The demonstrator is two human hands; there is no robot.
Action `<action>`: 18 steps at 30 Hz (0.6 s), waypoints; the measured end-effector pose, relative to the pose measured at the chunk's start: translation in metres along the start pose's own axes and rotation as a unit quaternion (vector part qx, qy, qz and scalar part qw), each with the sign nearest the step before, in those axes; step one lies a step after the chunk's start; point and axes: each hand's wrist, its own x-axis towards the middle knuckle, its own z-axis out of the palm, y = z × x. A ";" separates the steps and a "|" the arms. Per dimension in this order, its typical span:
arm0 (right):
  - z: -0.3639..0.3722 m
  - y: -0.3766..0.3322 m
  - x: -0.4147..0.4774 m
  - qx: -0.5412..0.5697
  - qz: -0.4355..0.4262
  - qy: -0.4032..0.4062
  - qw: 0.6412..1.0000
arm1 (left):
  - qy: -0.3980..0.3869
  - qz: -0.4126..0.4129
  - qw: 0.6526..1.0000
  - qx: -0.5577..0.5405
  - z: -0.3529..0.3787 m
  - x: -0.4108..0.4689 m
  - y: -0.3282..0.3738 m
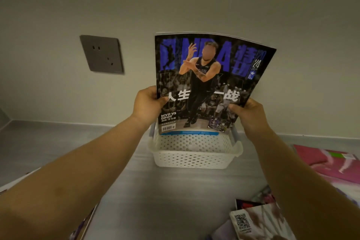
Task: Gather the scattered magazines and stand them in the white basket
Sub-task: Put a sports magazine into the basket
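A dark basketball magazine [206, 76] with blue lettering stands upright, its lower edge inside the back of the white perforated basket [191, 157]. My left hand [148, 103] grips its left edge and my right hand [247, 115] grips its right edge, thumbs on the cover. A blue strip [191, 133], likely another magazine's edge, shows just under its bottom edge. The basket stands on the grey counter against the wall.
A pink magazine [331, 163] lies on the counter at the right. More magazines [259, 220] lie in a loose heap at the lower right, one with a QR code. A magazine corner [78, 234] shows at the lower left. A dark wall socket [102, 54] sits behind, left of the basket.
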 end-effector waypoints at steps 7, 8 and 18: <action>0.013 0.031 0.021 -0.078 0.023 0.007 0.997 | 0.009 -0.040 0.998 0.040 0.013 0.014 -0.033; 0.014 0.035 0.022 -0.094 0.018 0.009 0.995 | 0.009 -0.043 0.998 0.044 0.014 0.016 -0.037; 0.020 0.047 0.035 -0.184 -0.033 0.071 0.980 | 0.043 -0.009 0.983 0.177 0.022 0.033 -0.052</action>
